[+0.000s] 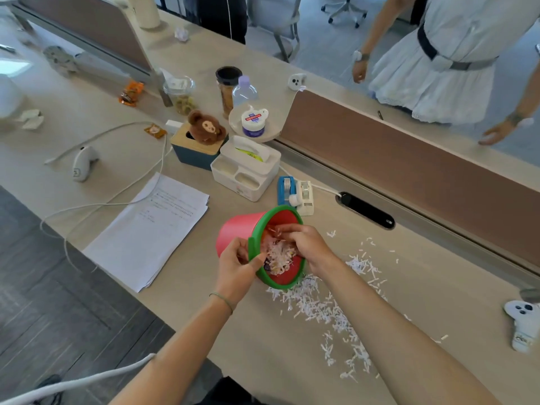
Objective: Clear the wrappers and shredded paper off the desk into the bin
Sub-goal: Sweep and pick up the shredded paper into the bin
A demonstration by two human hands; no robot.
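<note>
A small red bin (233, 229) with a green rim lies tilted on its side on the desk, its mouth facing me. My left hand (238, 266) grips the green rim at the near left. My right hand (304, 244) reaches into the mouth, fingers curled over a clump of shredded paper (277, 255) inside. More white shredded paper (330, 314) is scattered on the desk below and right of the bin. Two orange wrappers lie further off: one (132, 92) at the back left, a smaller one (155, 130) near the tissue box.
A stack of papers (152, 229) lies left of the bin, crossed by a white cable. A white organiser (245, 171), tissue box with plush toy (204, 127), tape dispensers (295, 194) and bottles stand behind. A controller (523, 323) sits at the right. A person stands beyond the brown divider (409, 171).
</note>
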